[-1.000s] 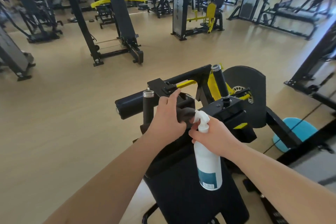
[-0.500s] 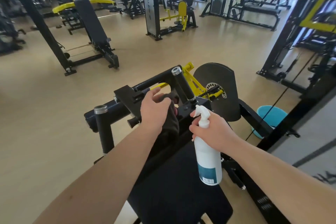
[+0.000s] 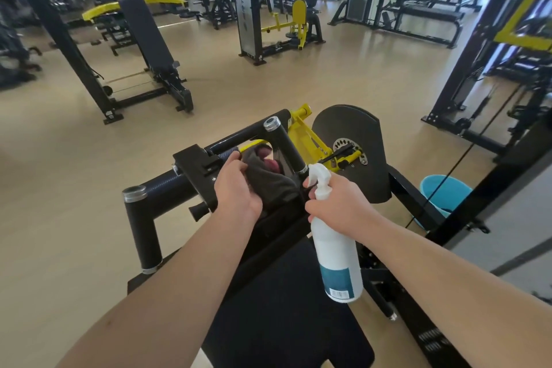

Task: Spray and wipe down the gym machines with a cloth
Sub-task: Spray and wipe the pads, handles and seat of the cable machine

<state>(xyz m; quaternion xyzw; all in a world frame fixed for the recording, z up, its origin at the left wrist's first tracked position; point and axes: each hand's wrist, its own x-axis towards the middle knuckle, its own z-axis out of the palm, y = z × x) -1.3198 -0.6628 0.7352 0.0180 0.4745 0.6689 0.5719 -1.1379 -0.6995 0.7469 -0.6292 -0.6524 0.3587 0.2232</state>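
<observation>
The black gym machine (image 3: 167, 188) fills the near middle of the view, with its dark pad (image 3: 286, 308) nearest and a round plate (image 3: 352, 134) on its far right side. A blue bucket (image 3: 445, 191) stands on the floor to the right. The spray bottle (image 3: 337, 257) hangs upright over the right edge of the pad; the right hand (image 3: 337, 206) is closed around its neck. The left hand (image 3: 239, 188) is curled on the dark cloth (image 3: 268, 179) and presses it on the frame, just right of the bracket (image 3: 194, 164). To wipe well, I think the cloth should go around each bar and into the bracket corners with firm pressure, and the nozzle should aim at the frame.
</observation>
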